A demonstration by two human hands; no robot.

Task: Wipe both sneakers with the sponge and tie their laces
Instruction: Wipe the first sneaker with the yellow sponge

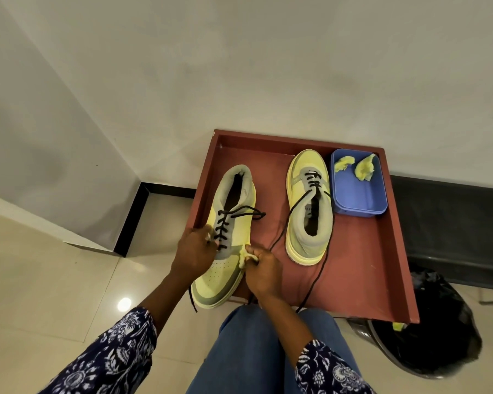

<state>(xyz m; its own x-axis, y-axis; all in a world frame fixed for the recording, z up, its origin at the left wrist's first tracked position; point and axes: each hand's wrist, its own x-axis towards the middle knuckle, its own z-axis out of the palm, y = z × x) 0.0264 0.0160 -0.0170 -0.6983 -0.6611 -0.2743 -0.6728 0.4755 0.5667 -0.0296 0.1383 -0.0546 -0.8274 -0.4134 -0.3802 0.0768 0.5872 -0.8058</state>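
Two yellow-and-grey sneakers with black laces lie on a red-brown tray (376,251). The left sneaker (231,223) points its toe toward me and hangs over the tray's near left edge. My left hand (195,250) grips its left side by the lace eyelets. My right hand (264,273) pinches a small yellow sponge piece (244,258) against its right side. The right sneaker (309,209) points away from me, and its loose laces trail across the tray toward my knee.
A blue plastic tub (359,194) holding two more yellow sponge pieces (365,167) sits in the tray's far right corner. A bin with a black bag (439,322) stands under the tray's right side. Walls rise behind and to the left. My jeans-clad knee (254,351) is below.
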